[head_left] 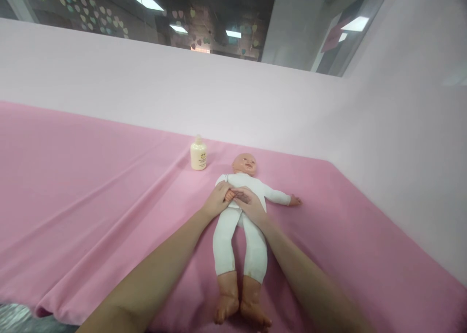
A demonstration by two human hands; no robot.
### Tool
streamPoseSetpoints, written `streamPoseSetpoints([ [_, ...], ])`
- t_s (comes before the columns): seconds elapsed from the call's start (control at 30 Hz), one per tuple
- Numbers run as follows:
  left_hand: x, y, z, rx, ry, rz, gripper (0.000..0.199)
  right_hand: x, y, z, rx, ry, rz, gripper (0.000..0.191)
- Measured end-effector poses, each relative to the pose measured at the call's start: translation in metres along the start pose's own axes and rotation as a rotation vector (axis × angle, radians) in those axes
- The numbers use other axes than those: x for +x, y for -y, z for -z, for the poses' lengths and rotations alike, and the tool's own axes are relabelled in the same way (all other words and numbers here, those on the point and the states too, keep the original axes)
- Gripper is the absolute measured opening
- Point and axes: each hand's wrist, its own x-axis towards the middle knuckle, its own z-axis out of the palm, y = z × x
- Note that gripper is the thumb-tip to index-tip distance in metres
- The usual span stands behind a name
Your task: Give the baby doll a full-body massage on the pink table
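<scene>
I see my left hand (216,201) and right hand (251,205) cupped together around the doll's small hand (229,195), fingers curled loosely, over the doll (241,211) lying face-up on the pink cloth (91,187) (bottle (198,154) at eleven o'clock).

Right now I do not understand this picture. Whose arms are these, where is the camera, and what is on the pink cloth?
The camera sits on a person's head and looks forward and down, so the two bare arms coming in from the bottom are that person's own. There is no machine. A doll in white clothes lies on its back on the pink cloth, feet toward the camera. The left hand and the right hand rest on the doll's belly and together hold one of its small hands between them. A cream bottle stands upright beside the doll's head, apart from it. Behind is a pale wall.
</scene>
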Motion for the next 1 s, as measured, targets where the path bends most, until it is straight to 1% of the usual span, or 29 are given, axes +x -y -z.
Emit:
streamPoseSetpoints([
  [0.07, 0.0, -0.001, 0.002, -0.006, 0.006, 0.002, 0.016, 0.0, 0.0, 0.0, 0.001, -0.002, -0.009, 0.027],
  [0.17, 0.001, -0.004, 0.005, -0.029, 0.009, 0.008, 0.027, -0.001, 0.0, 0.0, -0.001, 0.007, -0.019, 0.027],
  [0.3, 0.003, -0.004, 0.009, -0.061, 0.05, 0.017, 0.038, -0.002, 0.004, 0.0, -0.035, 0.024, -0.009, 0.026],
  [0.4, 0.004, -0.003, 0.01, -0.059, 0.065, 0.027, 0.042, -0.003, 0.005, 0.0, -0.046, 0.048, 0.0, 0.024],
  [0.53, 0.003, -0.006, 0.01, -0.003, 0.049, 0.05, 0.034, -0.002, 0.002, 0.002, -0.038, 0.046, 0.019, 0.022],
  [0.63, 0.001, -0.01, 0.009, 0.048, -0.007, 0.072, 0.027, -0.001, 0.0, 0.003, -0.035, 0.035, 0.017, 0.023],
  [0.73, -0.002, -0.011, 0.007, 0.087, -0.065, 0.063, 0.023, -0.001, 0.0, 0.002, -0.003, 0.034, -0.006, 0.023],
  [0.87, -0.002, -0.01, 0.007, 0.079, -0.078, 0.056, 0.021, -0.001, 0.001, 0.002, 0.029, 0.047, -0.029, 0.026],
  [0.93, -0.001, -0.009, 0.009, 0.063, -0.089, 0.053, 0.02, -0.001, 0.001, 0.002, 0.017, 0.044, -0.043, 0.027],
  [1.0, 0.0, -0.006, 0.014, 0.047, -0.127, 0.06, 0.018, -0.001, 0.002, 0.003, -0.006, 0.037, -0.04, 0.026],
])
